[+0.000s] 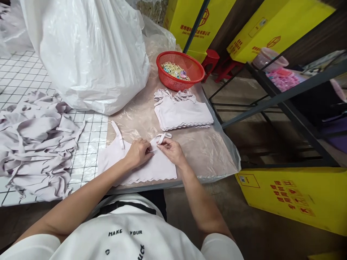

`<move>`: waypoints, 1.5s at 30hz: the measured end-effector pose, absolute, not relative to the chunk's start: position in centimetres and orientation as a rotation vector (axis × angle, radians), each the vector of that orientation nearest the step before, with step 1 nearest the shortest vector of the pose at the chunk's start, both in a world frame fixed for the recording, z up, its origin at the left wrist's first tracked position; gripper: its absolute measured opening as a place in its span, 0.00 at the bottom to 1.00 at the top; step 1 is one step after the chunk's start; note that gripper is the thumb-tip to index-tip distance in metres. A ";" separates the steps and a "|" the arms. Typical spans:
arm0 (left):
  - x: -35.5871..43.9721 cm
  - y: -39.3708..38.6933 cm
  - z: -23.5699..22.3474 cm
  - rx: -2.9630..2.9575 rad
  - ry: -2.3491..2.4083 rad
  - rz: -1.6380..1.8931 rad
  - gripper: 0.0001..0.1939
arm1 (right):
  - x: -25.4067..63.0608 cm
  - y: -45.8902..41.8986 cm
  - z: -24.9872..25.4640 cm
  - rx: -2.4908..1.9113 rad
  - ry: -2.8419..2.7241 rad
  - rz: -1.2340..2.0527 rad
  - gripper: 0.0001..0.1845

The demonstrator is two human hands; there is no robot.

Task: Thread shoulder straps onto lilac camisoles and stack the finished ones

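A pale lilac camisole top [159, 168] lies flat on the plastic-covered table [206, 151] in front of me. My left hand [139, 151] rests on its upper middle, fingers pinched on the fabric near a strap. My right hand [172, 150] pinches the looped right strap [162, 137] at the top edge. The other strap [118, 134] lies stretched out to the upper left. Both hands are close together, almost touching.
A neat stack of folded matching tops [183, 113] sits behind. A red mesh basket [180, 70] with clips stands at the back. A big white plastic bag [89, 54] fills the upper left. A loose heap of lilac garments [35, 144] lies left. Yellow boxes [295, 196] and a metal frame [273, 97] stand right.
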State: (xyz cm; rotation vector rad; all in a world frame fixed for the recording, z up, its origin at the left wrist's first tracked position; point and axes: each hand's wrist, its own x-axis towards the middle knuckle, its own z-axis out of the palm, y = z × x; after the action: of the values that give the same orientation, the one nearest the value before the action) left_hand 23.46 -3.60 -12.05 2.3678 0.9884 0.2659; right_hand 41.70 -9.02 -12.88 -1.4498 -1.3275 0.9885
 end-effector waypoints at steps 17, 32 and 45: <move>23.0 -3.9 -12.9 2.207 0.988 0.352 0.07 | 42.2 -10.1 -13.7 -1.483 -1.627 0.884 0.08; 23.2 -3.7 -12.2 2.220 0.955 0.329 0.05 | 42.1 -10.3 -12.5 -1.495 -1.749 0.804 0.06; 23.3 -3.7 -12.2 2.219 0.954 0.303 0.06 | 42.2 -10.1 -12.4 -1.452 -1.859 0.718 0.06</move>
State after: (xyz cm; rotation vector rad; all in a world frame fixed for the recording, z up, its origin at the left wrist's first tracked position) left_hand 23.27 -3.72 -12.16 2.2187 0.9544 0.3031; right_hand 42.17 -10.12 -12.41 -1.4518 -1.8593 0.7176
